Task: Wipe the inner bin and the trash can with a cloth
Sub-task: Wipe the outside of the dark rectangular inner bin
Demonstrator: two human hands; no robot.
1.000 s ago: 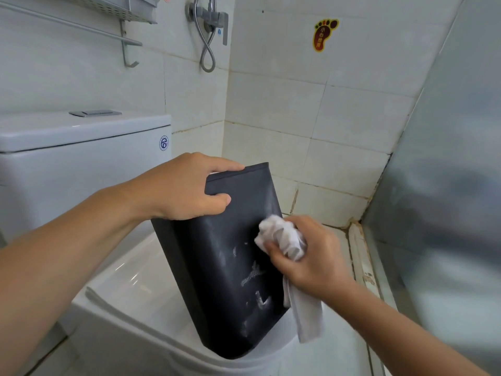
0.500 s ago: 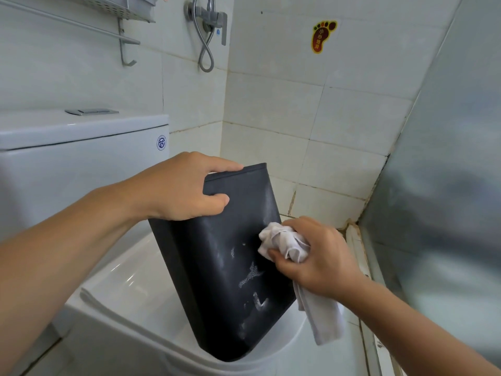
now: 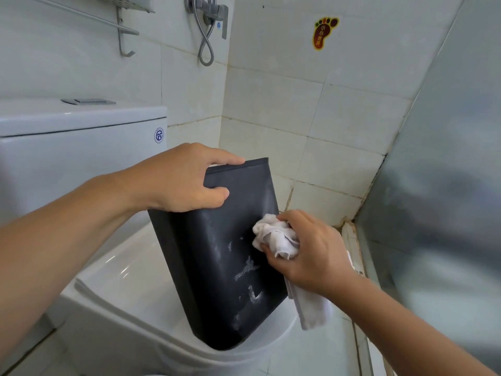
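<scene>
A dark grey inner bin stands tilted on the closed white toilet lid, with whitish smears on its facing side. My left hand grips its top rim, thumb on the near face and fingers over the edge. My right hand holds a bunched white cloth and presses it against the bin's right side; the cloth's loose end hangs below my wrist. The trash can itself is not in view.
The toilet tank stands at the left. Tiled walls meet in a corner behind, with a shower valve and hose and a metal rack. A frosted glass panel closes the right side.
My right hand with the cloth has slid a little to the right and down along the bin's side. The left hand's grip on the rim is unchanged.
</scene>
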